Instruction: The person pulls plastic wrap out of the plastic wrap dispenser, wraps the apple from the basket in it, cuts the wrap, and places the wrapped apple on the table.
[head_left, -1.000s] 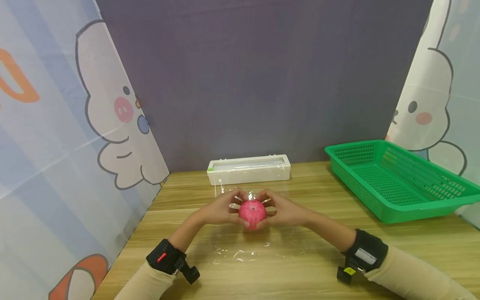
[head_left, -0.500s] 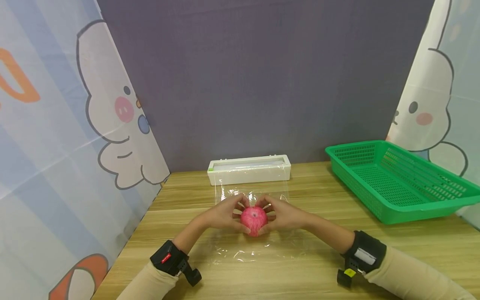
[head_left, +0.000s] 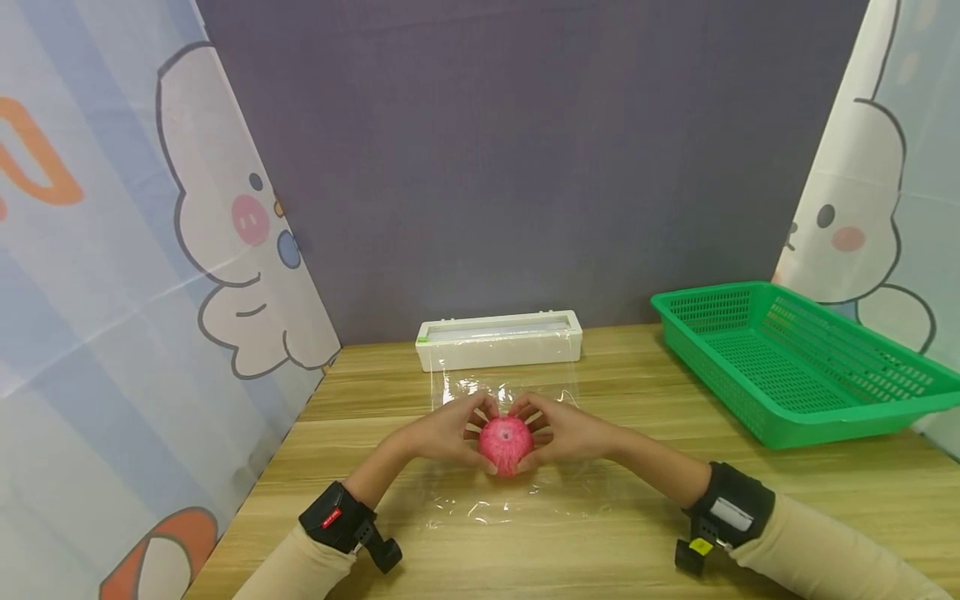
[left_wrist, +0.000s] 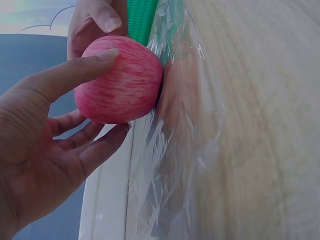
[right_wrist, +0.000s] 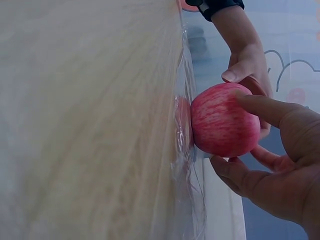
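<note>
The left hand (head_left: 450, 429) grasps the apple (head_left: 506, 447) from its left side, thumb on the near face, fingertips around the far one. The apple sits on clear film (left_wrist: 167, 165) over the tabletop (head_left: 480, 571), dimple up, between both hands; behind it stands the white box (head_left: 498, 353), film running from it. The right hand (head_left: 573, 431) grasps the apple's right side likewise. Farthest right, well apart, is the green basket (head_left: 712, 372).
</note>
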